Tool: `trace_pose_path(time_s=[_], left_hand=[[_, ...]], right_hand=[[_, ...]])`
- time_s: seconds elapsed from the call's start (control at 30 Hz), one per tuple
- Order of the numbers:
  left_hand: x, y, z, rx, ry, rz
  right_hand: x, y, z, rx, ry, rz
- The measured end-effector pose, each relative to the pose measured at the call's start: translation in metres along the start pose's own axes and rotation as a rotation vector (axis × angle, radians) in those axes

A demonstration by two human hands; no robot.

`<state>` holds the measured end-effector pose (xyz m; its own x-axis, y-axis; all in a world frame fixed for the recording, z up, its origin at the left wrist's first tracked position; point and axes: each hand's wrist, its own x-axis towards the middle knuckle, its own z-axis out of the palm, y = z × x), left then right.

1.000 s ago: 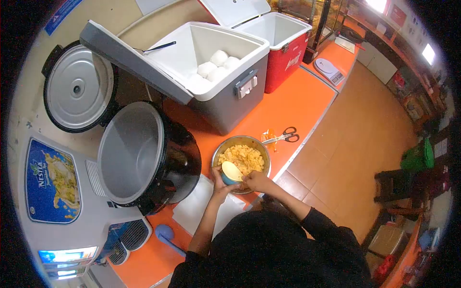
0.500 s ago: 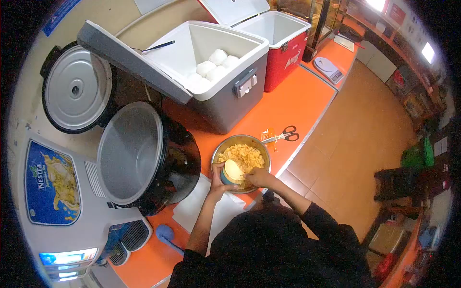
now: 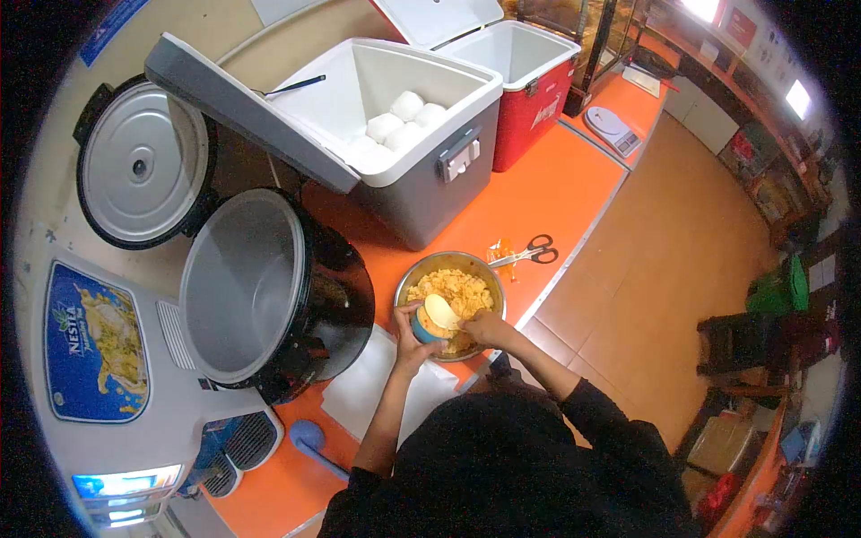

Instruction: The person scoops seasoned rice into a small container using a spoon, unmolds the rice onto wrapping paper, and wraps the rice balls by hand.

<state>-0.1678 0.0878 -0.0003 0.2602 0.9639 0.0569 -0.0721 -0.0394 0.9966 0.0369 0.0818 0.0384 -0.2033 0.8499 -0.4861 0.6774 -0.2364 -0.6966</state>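
the blue cup [image 3: 427, 333] is over the near left part of the metal bowl [image 3: 420, 268], tilted, with a pale, broad-headed spoon [image 3: 440, 311] lying across its mouth. the cup looks light and stiff, probably plastic, so it should stand a firm squeeze; its smooth side could turn slippery if greasy, and it is best taken round the wall, below the rim. the spoon also seems light and fairly stiff, best gripped by its handle. the yellow, crumbly food [image 3: 466, 291] in the bowl looks soft and loose, likely to scatter or stick if pushed hard. the bowl itself seems thin and rigid, heavier for its load, and would be steadied by the rim.

the left hand [image 3: 411, 341] is wrapped around the cup from its left side and below, thumb side up, the forearm reaching forward from the near edge of the table [image 3: 556, 197]. the right hand [image 3: 485, 331] comes in from the right, its forearm slanting inward, fingers curled; it seems to be pinching the spoon's handle, though the fingers hide most of it. just beyond the bowl, scissors [image 3: 536, 251] lie beside a small orange packet [image 3: 503, 252].
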Motion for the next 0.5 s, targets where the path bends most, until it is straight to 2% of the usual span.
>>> trace_pose_path(time_s=[0.03,0.07,0.17,0.23,0.33,0.43,0.5], left_hand=[[0.0,-0.002,0.001,0.015,0.023,0.006],[-0.002,-0.002,0.002,0.014,0.022,0.003],[-0.003,-0.001,0.004,0.028,0.065,-0.023],[-0.004,0.001,0.004,0.103,0.107,-0.016],[0.0,0.007,0.004,0.071,0.123,0.046],[0.004,0.015,0.004,0.058,0.125,0.076],[0.007,0.02,0.005,0.035,0.132,0.072]], right_hand=[[0.009,0.008,0.007,0.055,0.049,0.104],[0.019,0.02,0.014,0.055,0.047,0.108],[0.027,0.03,0.016,-0.075,0.086,-0.019],[0.018,0.023,0.003,0.153,0.096,0.168],[0.006,0.02,-0.007,0.286,0.195,0.053],[0.012,0.025,0.019,0.4,0.158,0.034],[-0.018,-0.006,0.014,0.307,0.158,0.033]])
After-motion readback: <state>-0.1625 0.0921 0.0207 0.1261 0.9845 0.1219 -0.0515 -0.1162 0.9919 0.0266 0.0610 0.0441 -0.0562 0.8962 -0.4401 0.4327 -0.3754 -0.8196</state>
